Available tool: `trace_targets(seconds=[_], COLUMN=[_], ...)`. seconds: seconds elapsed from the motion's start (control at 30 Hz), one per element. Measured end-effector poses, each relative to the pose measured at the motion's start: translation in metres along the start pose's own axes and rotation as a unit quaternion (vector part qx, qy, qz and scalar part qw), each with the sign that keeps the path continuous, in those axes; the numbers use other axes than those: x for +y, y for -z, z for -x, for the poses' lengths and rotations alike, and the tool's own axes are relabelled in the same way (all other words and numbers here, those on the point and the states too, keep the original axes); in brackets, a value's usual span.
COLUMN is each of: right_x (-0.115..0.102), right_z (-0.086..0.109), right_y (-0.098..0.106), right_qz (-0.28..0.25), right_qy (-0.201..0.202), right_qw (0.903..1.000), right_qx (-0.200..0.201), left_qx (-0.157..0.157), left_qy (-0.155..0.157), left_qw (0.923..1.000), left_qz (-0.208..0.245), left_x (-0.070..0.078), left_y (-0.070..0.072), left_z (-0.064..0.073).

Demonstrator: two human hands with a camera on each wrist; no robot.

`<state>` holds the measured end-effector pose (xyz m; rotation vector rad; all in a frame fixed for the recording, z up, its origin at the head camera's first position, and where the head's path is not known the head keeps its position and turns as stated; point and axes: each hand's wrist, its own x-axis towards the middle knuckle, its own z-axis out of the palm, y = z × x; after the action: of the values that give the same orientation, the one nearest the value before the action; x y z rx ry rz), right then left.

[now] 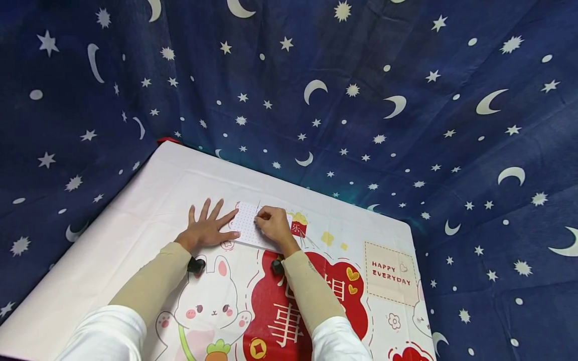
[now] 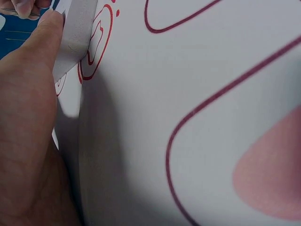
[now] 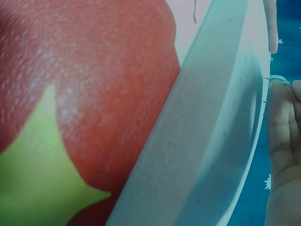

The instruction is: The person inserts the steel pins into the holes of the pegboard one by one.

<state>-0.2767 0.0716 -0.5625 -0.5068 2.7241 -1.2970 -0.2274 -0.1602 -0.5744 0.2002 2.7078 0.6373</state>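
A white block (image 1: 246,225) with a grid of small dots lies flat under both hands. My left hand (image 1: 205,231) is spread, its thumb and forefinger touching the block's left edge; in the left wrist view the thumb (image 2: 49,28) presses its side. Over the block's middle, my right hand (image 1: 276,225) pinches a thin needle-like pin (image 2: 21,12) between thumb and fingertips. Other thin pins (image 2: 16,39) stick up from the block's face. From the right wrist view, short pins (image 3: 265,101) show beside the fingers, past the block's thick side (image 3: 188,113).
A printed cloth (image 1: 217,301) with a rabbit, red shapes and lettering covers the table. Dark blue curtains (image 1: 289,120) with moons and stars rise behind and at both sides. A black wrist device (image 1: 196,265) sits under the left forearm, another (image 1: 277,266) by the right.
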Motion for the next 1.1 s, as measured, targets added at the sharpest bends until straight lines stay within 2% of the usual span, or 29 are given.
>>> trace_targets(seconds=[0.33, 0.67, 0.87, 1.1], right_x=[0.0005, -0.0006, -0.0021, -0.0029], right_z=[-0.0033, -0.0018, 0.0009, 0.0007], right_y=[-0.0005, -0.0049, -0.0052, -0.0057], right_qz=[0.001, 0.031, 0.034, 0.052], right_qy=[0.008, 0.024, 0.013, 0.022], right_qw=[1.0000, 0.9992, 0.9993, 0.9984], right_qx=[-0.003, -0.005, -0.006, -0.005], left_qx=[0.002, 0.001, 0.005, 0.005], left_qy=[0.000, -0.002, -0.003, -0.009], left_qw=[1.0000, 1.0000, 0.9999, 0.9999], left_qz=[-0.007, -0.003, -0.010, 0.001], left_x=[-0.0012, 0.0009, 0.0004, -0.0066], left_y=[0.0002, 0.0011, 0.0003, -0.0044], left_z=[-0.0011, 0.0010, 0.0009, -0.0043])
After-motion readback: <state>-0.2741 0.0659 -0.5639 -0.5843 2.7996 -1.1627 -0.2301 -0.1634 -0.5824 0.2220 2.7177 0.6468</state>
